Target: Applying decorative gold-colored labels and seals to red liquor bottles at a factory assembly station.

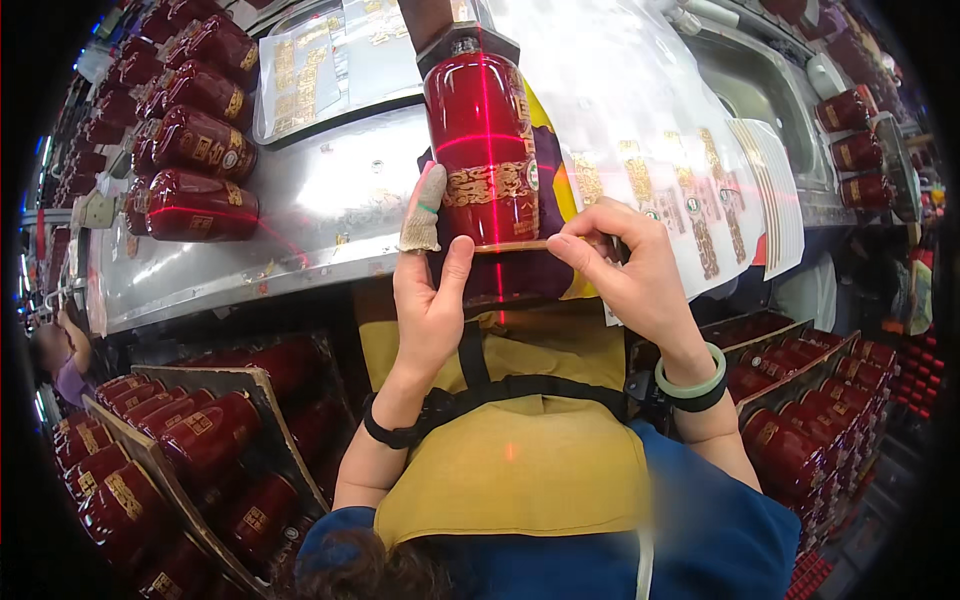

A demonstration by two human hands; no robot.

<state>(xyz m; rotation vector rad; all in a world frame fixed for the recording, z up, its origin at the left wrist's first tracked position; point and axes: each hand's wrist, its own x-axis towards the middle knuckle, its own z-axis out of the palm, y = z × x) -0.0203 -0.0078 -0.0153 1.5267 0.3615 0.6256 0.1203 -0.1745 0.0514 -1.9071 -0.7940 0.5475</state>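
Observation:
A glossy dark red bottle (482, 140) with gold ornament lies on the bench, its neck in a dark holder (468, 45) and its base toward me. My left hand (428, 290) is open at the bottle's lower left; its index finger, in a fabric finger cover (424, 210), lies along the side. The left thumb touches the left end of a thin tan strip (512, 246) along the base edge. My right hand (630, 265) pinches the strip's right end between thumb and fingers. Red laser lines cross the bottle.
Gold decal sheets lie on white paper (560, 60) at right and on a tray (265, 120) at back left. Red bottles (200, 205) stand at the left. Racks of bottles (215, 430) flank me below the metal bench (330, 200). A sink (750, 85) is at far right.

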